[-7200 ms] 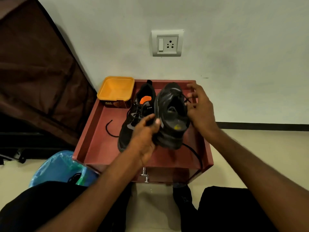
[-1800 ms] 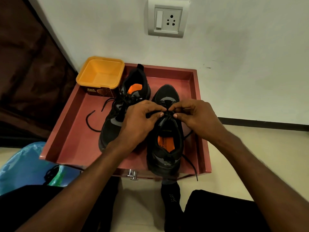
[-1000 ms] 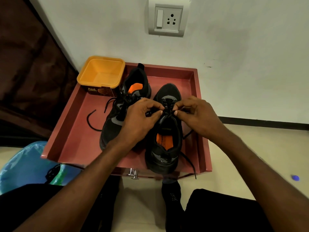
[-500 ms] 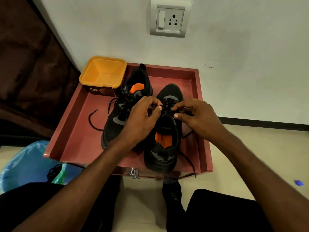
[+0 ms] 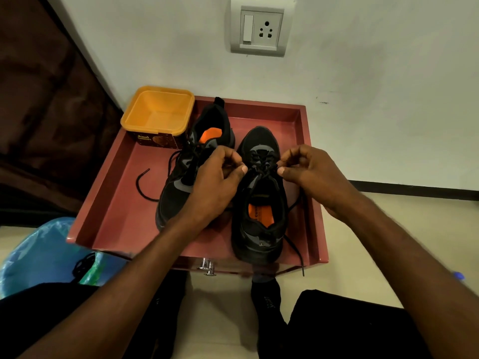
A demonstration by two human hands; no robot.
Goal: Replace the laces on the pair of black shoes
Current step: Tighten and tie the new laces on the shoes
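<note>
You have both black low-top trainers with orange insoles sitting in the shallow red-brown wooden tray (image 5: 108, 203), which keeps them at working height and stops them sliding. The nearer shoe (image 5: 259, 229) lies heel toward you, so its eyelet rows face up and run away from your hands; the other shoe (image 5: 181, 182) lies beside it on the left, toe toward you, its loose black lace (image 5: 145, 185) trailing over the tray floor.

Your left hand (image 5: 215, 185) and right hand (image 5: 308, 172) sit either side of the nearer shoe's throat, each with thumb and forefinger pinched together on the thin black lace (image 5: 263, 168) that crosses between them. Holding it from both sides keeps the cord taut and evens the tension across the eyelets. Whether you are tightening a fresh lace or drawing an old one out is hard to tell, black cord on black fabric. One free end (image 5: 298, 255) hangs over the tray's front lip on your right, so watch that it does not snag.

The open yellow plastic tub (image 5: 158, 112) stands empty at the tray's far left corner, clear of your work.
</note>
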